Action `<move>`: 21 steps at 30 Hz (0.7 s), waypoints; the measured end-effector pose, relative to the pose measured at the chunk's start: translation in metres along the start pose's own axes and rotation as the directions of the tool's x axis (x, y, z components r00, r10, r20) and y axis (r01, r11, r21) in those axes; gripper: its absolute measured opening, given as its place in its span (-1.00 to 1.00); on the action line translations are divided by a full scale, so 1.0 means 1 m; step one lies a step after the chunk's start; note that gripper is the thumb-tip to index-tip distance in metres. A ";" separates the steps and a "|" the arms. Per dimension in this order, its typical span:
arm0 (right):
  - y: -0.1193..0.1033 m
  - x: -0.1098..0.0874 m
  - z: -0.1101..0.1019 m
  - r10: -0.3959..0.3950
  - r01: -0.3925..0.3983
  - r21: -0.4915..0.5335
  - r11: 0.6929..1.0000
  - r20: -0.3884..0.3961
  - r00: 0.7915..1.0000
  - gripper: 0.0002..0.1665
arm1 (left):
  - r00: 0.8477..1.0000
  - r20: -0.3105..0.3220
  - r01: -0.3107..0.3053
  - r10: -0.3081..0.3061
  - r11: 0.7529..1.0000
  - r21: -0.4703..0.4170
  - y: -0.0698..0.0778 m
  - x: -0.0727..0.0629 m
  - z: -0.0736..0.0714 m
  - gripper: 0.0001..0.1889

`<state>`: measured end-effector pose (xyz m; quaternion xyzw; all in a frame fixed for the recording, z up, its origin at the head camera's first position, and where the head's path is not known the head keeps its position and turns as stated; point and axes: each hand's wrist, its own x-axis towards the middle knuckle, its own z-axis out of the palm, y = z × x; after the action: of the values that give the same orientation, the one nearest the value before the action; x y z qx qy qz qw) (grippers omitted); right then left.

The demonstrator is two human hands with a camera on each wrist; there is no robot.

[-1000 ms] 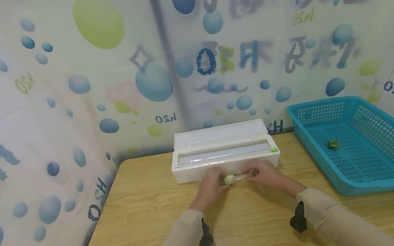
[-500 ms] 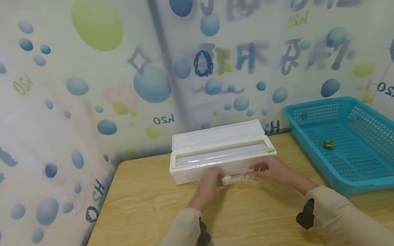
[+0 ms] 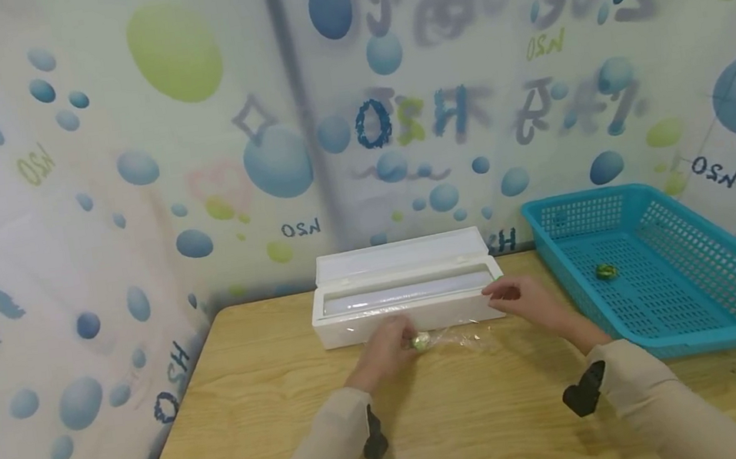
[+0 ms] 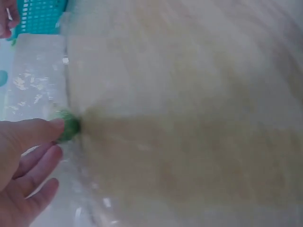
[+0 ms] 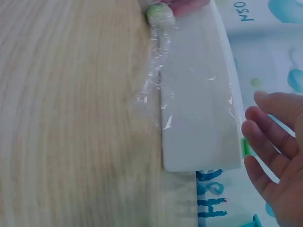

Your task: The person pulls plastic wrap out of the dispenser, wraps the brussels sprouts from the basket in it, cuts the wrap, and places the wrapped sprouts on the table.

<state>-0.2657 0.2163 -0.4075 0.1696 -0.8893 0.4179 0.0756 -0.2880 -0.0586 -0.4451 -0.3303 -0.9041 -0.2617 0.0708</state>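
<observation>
My left hand (image 3: 387,347) pinches a small round green vegetable (image 3: 421,341) between thumb and fingers, against the front of a white cling film box (image 3: 415,319). In the left wrist view the vegetable (image 4: 68,126) shows deep green; its end in the right wrist view is pale. Clear cling film (image 5: 154,78) covers it and trails off to the right along the box. My right hand (image 3: 531,302) holds nothing, fingers loosely bent, at the box's right end near the green cutter slider (image 5: 245,146). Whether it touches the box, I cannot tell.
The box lid (image 3: 399,256) is raised, and a roll of film (image 3: 407,291) lies inside. To the right stands a blue plastic basket (image 3: 631,319) with one small green, dark-striped vegetable (image 3: 605,272) in it. A printed curtain (image 3: 361,176) hangs behind the wooden table (image 3: 260,414).
My right hand has let go of the film and moved right and up to the box's right end. The left hand keeps its pinch on the vegetable. The head view has shifted slightly.
</observation>
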 end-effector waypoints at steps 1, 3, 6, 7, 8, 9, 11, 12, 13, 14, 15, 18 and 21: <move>-0.001 0.001 -0.002 0.005 -0.005 0.006 1.000 -0.014 1.000 -0.78 | 1.000 0.013 -0.004 0.004 1.000 0.005 0.001 0.001 -0.002 -0.80; -0.002 0.003 -0.006 0.027 -0.027 -0.004 1.000 -0.047 0.999 -0.77 | 0.999 0.042 0.002 -0.003 1.000 0.008 0.004 0.004 -0.008 -0.82; -0.001 0.008 -0.009 0.077 -0.080 -0.032 0.996 -0.093 0.993 -0.74 | 0.995 0.091 0.031 -0.031 1.000 -0.004 0.009 0.010 -0.016 -0.84; 0.000 0.010 -0.009 0.097 -0.102 -0.044 0.994 -0.106 0.990 -0.72 | 0.993 0.108 0.042 -0.040 0.999 -0.017 0.012 0.013 -0.018 -0.84; 0.001 0.011 -0.009 0.118 -0.124 -0.052 0.991 -0.118 0.986 -0.71 | 0.992 0.122 0.048 -0.044 0.998 -0.030 0.014 0.016 -0.021 -0.84; 0.003 0.013 -0.008 0.131 -0.139 -0.058 0.989 -0.124 0.984 -0.69 | 0.990 0.135 0.048 -0.043 0.998 -0.036 0.016 0.019 -0.023 -0.84; 0.007 0.017 -0.006 0.155 -0.162 -0.047 0.986 -0.129 0.979 -0.65 | 0.987 0.157 0.045 -0.035 0.997 -0.059 0.021 0.024 -0.028 -0.83; 0.009 0.019 -0.004 0.159 -0.166 -0.046 0.985 -0.130 0.979 -0.64 | 0.986 0.163 0.039 -0.028 0.997 -0.067 0.023 0.027 -0.030 -0.83; 0.012 0.020 -0.003 0.163 -0.170 -0.043 0.985 -0.129 0.978 -0.62 | 0.985 0.171 0.037 -0.025 0.997 -0.073 0.026 0.030 -0.031 -0.83; 0.015 0.022 -0.001 0.167 -0.174 -0.046 0.984 -0.128 0.978 -0.60 | 0.984 0.176 0.030 -0.016 0.997 -0.075 0.027 0.034 -0.032 -0.83; 0.018 0.023 0.001 0.165 -0.173 -0.050 0.984 -0.128 0.978 -0.59 | 0.983 0.181 0.023 -0.008 0.997 -0.080 0.029 0.037 -0.032 -0.84; 0.026 0.024 0.005 0.176 -0.186 -0.061 0.981 -0.139 0.975 -0.56 | 0.984 0.178 0.004 0.014 0.995 -0.097 0.034 0.046 -0.031 -0.86; 0.032 0.023 0.008 0.191 -0.201 -0.047 0.978 -0.157 0.969 -0.56 | 0.987 0.160 -0.001 0.019 0.993 -0.115 0.039 0.055 -0.028 -0.86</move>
<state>-0.2987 0.2231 -0.4293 0.0461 -0.9061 0.4069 0.1065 -0.3067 -0.0171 -0.3882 -0.3584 -0.8886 -0.2854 -0.0202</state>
